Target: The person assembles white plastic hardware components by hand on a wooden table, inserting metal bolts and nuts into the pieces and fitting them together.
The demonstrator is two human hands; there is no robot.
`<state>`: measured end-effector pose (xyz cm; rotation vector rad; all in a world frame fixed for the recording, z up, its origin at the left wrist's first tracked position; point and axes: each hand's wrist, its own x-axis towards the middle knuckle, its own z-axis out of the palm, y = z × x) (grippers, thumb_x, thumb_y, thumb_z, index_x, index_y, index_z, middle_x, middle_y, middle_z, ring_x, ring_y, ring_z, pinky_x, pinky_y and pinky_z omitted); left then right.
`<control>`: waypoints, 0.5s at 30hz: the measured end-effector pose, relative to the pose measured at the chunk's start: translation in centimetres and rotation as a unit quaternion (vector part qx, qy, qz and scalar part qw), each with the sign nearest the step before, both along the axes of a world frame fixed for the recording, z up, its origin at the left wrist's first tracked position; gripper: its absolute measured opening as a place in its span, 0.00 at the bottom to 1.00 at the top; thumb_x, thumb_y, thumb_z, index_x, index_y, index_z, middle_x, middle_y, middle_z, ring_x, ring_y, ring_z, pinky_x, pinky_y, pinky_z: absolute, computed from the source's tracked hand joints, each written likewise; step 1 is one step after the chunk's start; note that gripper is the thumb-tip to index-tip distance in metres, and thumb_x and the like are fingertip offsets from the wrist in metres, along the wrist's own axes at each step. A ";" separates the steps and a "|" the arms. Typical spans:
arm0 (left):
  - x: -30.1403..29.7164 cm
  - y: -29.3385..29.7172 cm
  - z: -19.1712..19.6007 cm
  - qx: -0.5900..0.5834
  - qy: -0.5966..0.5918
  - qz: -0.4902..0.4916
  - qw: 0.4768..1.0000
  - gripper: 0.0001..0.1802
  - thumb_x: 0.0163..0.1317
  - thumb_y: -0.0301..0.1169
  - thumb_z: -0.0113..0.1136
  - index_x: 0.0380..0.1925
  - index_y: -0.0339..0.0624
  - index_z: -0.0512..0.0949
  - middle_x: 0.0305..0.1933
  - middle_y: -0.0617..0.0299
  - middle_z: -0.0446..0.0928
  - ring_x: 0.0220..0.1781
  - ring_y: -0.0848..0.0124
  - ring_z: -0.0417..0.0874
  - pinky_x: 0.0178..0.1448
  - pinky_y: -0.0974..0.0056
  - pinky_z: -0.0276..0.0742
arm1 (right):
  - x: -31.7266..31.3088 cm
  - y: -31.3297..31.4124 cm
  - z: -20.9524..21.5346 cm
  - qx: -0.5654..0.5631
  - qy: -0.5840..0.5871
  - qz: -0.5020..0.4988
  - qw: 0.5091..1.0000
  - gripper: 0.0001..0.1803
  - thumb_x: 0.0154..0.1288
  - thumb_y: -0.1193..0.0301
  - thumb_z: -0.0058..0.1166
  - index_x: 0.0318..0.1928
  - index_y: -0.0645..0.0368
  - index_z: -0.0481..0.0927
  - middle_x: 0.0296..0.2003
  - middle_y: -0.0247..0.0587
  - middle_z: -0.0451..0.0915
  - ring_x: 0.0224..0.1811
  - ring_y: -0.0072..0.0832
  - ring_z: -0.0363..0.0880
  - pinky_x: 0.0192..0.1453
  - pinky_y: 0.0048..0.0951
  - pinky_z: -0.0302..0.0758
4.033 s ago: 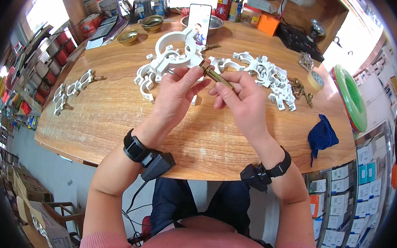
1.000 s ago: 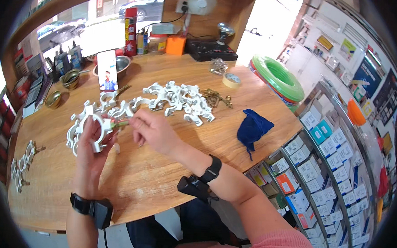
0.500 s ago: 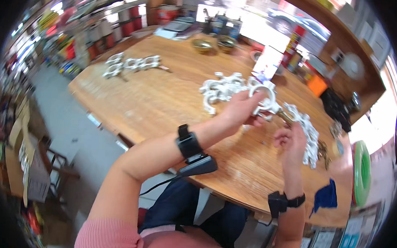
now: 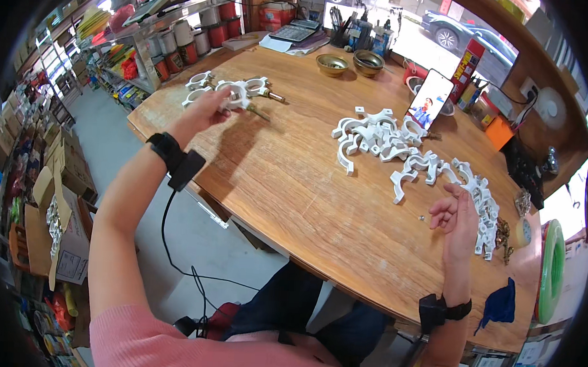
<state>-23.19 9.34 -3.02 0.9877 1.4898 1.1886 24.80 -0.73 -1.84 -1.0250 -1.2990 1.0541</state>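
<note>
A: Start at the left. What is the left hand (image 4: 202, 114) doing?

B: It is stretched far out toward ten o'clock, fingers curled around a white clamp (image 4: 235, 97) at the far left edge of the wooden table (image 4: 287, 183). That clamp has a brass screw sticking out of it, pointing toward one o'clock. A black band with a small box (image 4: 177, 162) sits on that wrist, and a cable hangs down from it.

A: Anything beside that clamp?

B: A few more assembled white clamps (image 4: 200, 84) lie just past the hand, at about eleven o'clock from it, on the table.

A: And the middle of the table?

B: Bare wood for a stretch, then a loose pile of white clamp halves (image 4: 381, 138) at about one o'clock from the table's centre. A phone (image 4: 431, 101) stands propped upright just behind the pile, and two brass bowls (image 4: 352, 63) sit further back at twelve o'clock.

A: Then the right hand (image 4: 456, 217)?

B: It rests on the table at three o'clock, loosely curled, fingertips drawn in. I cannot tell whether it pinches anything. More white clamp parts (image 4: 477, 198) lie touching it on its far side.

A: Further right?

B: A dark blue cloth (image 4: 502, 304) hangs at the table's edge at four o'clock, next to a green coil of hose (image 4: 552, 273).
</note>
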 end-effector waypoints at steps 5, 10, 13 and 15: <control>-5.5 5.8 1.1 0.063 -0.005 0.053 0.997 0.19 0.62 0.46 0.45 0.40 0.42 0.72 0.26 0.62 0.76 0.16 0.81 0.70 0.14 0.78 0.67 | 1.0 0.3 -0.6 -0.011 -0.043 -0.030 0.999 0.21 0.68 0.60 0.31 0.46 0.66 0.68 0.22 0.43 0.74 0.17 0.19 0.69 0.22 0.17 0.67; -8.3 7.9 1.8 0.063 -0.014 0.089 0.994 0.17 0.64 0.41 0.42 0.42 0.40 0.72 0.29 0.56 0.78 0.16 0.79 0.70 0.17 0.77 0.68 | 0.9 0.9 -1.4 -0.005 -0.047 -0.049 0.998 0.20 0.68 0.62 0.32 0.44 0.67 0.69 0.21 0.43 0.74 0.17 0.20 0.68 0.22 0.17 0.67; -7.2 8.0 0.5 0.038 0.018 0.093 0.995 0.17 0.63 0.41 0.43 0.38 0.37 0.71 0.28 0.57 0.78 0.19 0.76 0.73 0.22 0.73 0.73 | 0.8 0.6 -1.2 -0.023 -0.053 -0.053 0.997 0.18 0.68 0.64 0.33 0.43 0.68 0.69 0.21 0.44 0.74 0.17 0.21 0.68 0.21 0.18 0.66; -6.0 8.1 0.0 0.036 0.005 0.088 0.995 0.18 0.63 0.41 0.44 0.39 0.35 0.70 0.26 0.59 0.77 0.21 0.73 0.75 0.23 0.71 0.74 | 1.0 0.2 -1.1 -0.023 -0.051 -0.061 0.997 0.17 0.67 0.65 0.35 0.43 0.67 0.69 0.21 0.43 0.74 0.17 0.20 0.69 0.22 0.18 0.67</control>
